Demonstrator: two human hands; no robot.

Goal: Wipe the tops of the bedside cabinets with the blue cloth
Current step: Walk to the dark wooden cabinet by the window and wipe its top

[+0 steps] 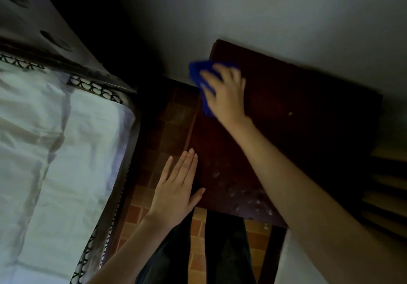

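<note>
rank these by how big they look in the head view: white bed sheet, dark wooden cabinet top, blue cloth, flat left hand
Largest, too alike to rank: white bed sheet (cut by the frame), dark wooden cabinet top (partly under the right arm).
Then: flat left hand.
Smallest: blue cloth, though the right hand covers part of it.

Blue cloth (197, 72) — blurred, half hidden.

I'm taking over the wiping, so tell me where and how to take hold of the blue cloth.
Come down from above, from the near side. The blue cloth lies flat on the far left corner of the dark wooden cabinet top, so press a flat palm on its middle, as the right hand does. To lift it, probably pinch the edge showing left of that hand.
</note>
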